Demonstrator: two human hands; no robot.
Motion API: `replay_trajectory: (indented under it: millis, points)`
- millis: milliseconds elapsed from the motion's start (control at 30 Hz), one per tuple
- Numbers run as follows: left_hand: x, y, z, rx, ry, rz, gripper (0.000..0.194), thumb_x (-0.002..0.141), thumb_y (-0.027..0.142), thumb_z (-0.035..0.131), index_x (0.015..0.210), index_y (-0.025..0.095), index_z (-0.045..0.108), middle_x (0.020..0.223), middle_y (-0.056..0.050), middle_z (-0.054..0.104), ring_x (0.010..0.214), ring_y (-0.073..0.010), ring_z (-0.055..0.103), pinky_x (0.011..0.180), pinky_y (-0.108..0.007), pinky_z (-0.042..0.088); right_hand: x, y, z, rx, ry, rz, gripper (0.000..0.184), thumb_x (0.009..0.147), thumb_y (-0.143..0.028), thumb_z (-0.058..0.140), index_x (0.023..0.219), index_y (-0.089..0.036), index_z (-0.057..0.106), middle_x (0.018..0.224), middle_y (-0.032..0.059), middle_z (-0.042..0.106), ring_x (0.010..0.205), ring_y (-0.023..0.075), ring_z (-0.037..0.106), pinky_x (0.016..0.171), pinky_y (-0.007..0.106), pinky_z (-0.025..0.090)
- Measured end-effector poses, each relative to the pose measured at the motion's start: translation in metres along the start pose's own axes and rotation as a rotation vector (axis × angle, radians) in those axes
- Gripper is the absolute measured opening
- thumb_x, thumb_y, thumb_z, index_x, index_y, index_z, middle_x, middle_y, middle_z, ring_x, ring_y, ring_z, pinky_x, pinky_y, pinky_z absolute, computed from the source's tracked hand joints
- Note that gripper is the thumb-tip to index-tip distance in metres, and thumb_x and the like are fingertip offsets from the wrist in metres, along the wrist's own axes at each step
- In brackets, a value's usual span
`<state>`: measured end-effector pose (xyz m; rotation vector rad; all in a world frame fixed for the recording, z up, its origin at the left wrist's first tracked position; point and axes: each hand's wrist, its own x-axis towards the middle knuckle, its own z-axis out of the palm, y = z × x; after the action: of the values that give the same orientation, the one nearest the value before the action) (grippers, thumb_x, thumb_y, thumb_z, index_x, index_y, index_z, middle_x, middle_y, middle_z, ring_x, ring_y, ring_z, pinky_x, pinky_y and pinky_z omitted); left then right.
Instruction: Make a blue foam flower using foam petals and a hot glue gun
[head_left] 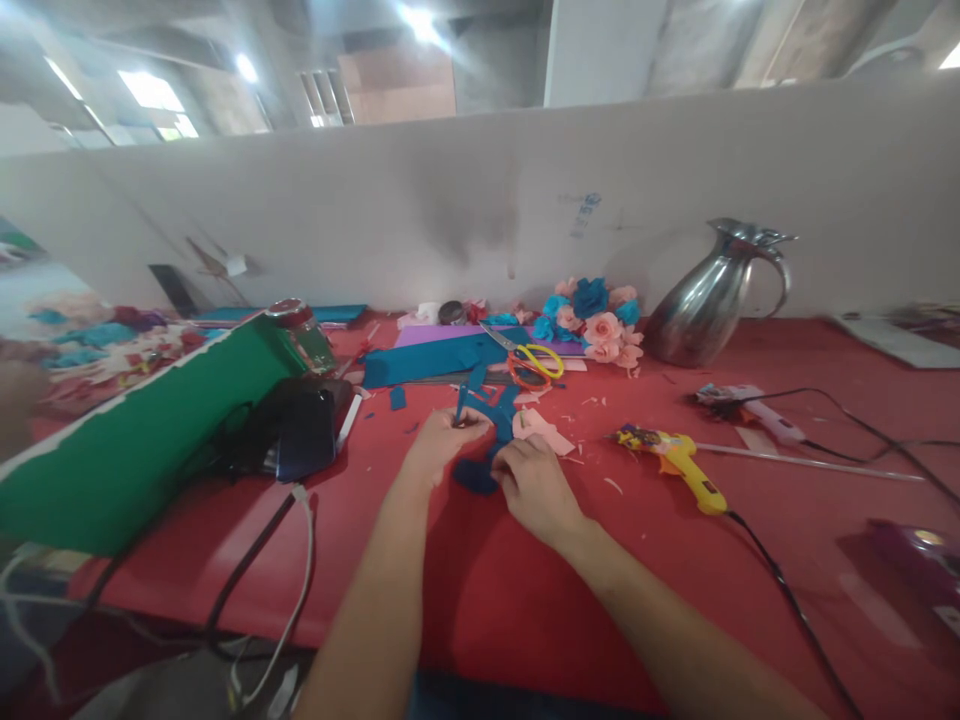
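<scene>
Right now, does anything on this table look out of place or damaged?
Pink scraps lie scattered on the red table beside the right hand, and the green panel has a ragged white edge. No spill shows.

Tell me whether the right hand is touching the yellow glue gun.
Apart. The head view shows the right hand well to the left of the yellow glue gun, with red tabletop visible between them.
</scene>
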<state>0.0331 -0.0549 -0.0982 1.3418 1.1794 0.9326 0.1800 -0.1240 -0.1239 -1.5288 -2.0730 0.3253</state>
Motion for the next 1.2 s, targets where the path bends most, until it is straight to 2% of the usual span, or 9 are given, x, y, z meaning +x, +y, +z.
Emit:
replay_trajectory:
  millis: [100, 267, 433, 533, 700, 867, 1000, 1067, 1200]
  points:
    - [0.000, -0.001, -0.001, 0.005, 0.031, -0.004, 0.024, 0.058, 0.035, 0.076, 0.071, 0.016, 0.070, 0.070, -0.002, 0.068, 0.074, -0.0169, 0.060, 0.076, -0.030, 0.044, 0.000, -0.001, 0.000, -0.022, -0.019, -0.018, 0.012, 0.079, -0.008, 0.056, 0.076, -0.019, 0.061, 0.086, 0.0058, 0.065, 0.091, 0.0245, 0.049, 0.080, 0.037, 0.034]
    - [-0.001, 0.000, -0.001, 0.005, 0.018, -0.043, 0.027, 0.057, 0.036, 0.076, 0.074, 0.016, 0.070, 0.075, -0.004, 0.070, 0.076, -0.0176, 0.062, 0.078, -0.031, 0.045, 0.003, 0.003, 0.001, 0.057, 0.103, 0.040, 0.014, 0.080, -0.006, 0.053, 0.077, -0.018, 0.059, 0.083, 0.0068, 0.063, 0.085, 0.0229, 0.049, 0.077, 0.035, 0.036]
    - [0.000, -0.003, -0.001, 0.008, 0.013, -0.033, 0.023, 0.058, 0.034, 0.075, 0.072, 0.016, 0.070, 0.077, -0.003, 0.070, 0.080, -0.0178, 0.062, 0.083, -0.032, 0.044, 0.000, 0.001, 0.000, 0.020, 0.000, -0.036, 0.011, 0.077, -0.009, 0.057, 0.075, -0.019, 0.060, 0.085, 0.0061, 0.064, 0.089, 0.0244, 0.049, 0.078, 0.036, 0.034]
    - [0.001, -0.005, -0.001, 0.022, 0.013, -0.029, 0.022, 0.059, 0.034, 0.075, 0.072, 0.016, 0.070, 0.077, -0.003, 0.070, 0.079, -0.0173, 0.061, 0.081, -0.030, 0.044, 0.001, 0.000, 0.002, 0.042, 0.029, -0.018, 0.014, 0.075, -0.005, 0.054, 0.073, -0.018, 0.058, 0.082, 0.0066, 0.063, 0.087, 0.0238, 0.048, 0.077, 0.036, 0.034]
    - [-0.002, 0.001, -0.001, 0.042, -0.008, -0.060, 0.032, 0.067, 0.046, 0.069, 0.074, 0.015, 0.071, 0.069, -0.003, 0.067, 0.058, -0.0118, 0.053, 0.056, -0.024, 0.037, 0.008, 0.009, 0.005, 0.331, 0.156, 0.081, 0.012, 0.073, -0.009, 0.050, 0.070, -0.020, 0.052, 0.075, 0.0040, 0.058, 0.079, 0.0210, 0.048, 0.071, 0.033, 0.036]
    - [-0.006, 0.007, 0.001, -0.021, -0.056, -0.106, 0.048, 0.071, 0.061, 0.060, 0.076, 0.014, 0.068, 0.051, 0.004, 0.050, 0.041, -0.0053, 0.030, 0.044, -0.022, 0.021, 0.015, 0.012, 0.004, 0.891, 0.131, 0.329, 0.011, 0.071, -0.022, 0.051, 0.064, -0.022, 0.042, 0.060, -0.0040, 0.044, 0.056, 0.0129, 0.040, 0.054, 0.026, 0.031]
    - [-0.006, 0.005, 0.001, -0.056, -0.078, -0.096, 0.041, 0.056, 0.044, 0.079, 0.080, 0.015, 0.065, 0.060, 0.004, 0.055, 0.052, -0.0075, 0.044, 0.052, -0.021, 0.033, 0.016, 0.011, 0.001, 1.302, 0.006, 0.521, 0.022, 0.063, -0.033, 0.060, 0.064, -0.022, 0.040, 0.052, -0.0076, 0.037, 0.046, 0.0089, 0.033, 0.045, 0.022, 0.021]
    - [-0.005, 0.004, 0.001, -0.042, -0.079, -0.096, 0.043, 0.050, 0.034, 0.083, 0.084, 0.015, 0.065, 0.069, 0.001, 0.060, 0.062, -0.0108, 0.052, 0.060, -0.023, 0.039, 0.016, 0.010, -0.001, 1.378, 0.006, 0.550, 0.026, 0.059, -0.034, 0.064, 0.063, -0.022, 0.041, 0.051, -0.0078, 0.038, 0.046, 0.0083, 0.034, 0.044, 0.022, 0.020]
    - [-0.006, 0.007, -0.003, -0.030, -0.090, -0.113, 0.036, 0.055, 0.029, 0.079, 0.084, 0.016, 0.065, 0.074, -0.001, 0.063, 0.064, -0.0113, 0.054, 0.062, -0.024, 0.040, 0.015, 0.009, -0.003, 1.410, 0.046, 0.564, 0.030, 0.058, -0.035, 0.068, 0.062, -0.021, 0.042, 0.052, -0.0073, 0.041, 0.046, 0.0073, 0.036, 0.044, 0.021, 0.022]
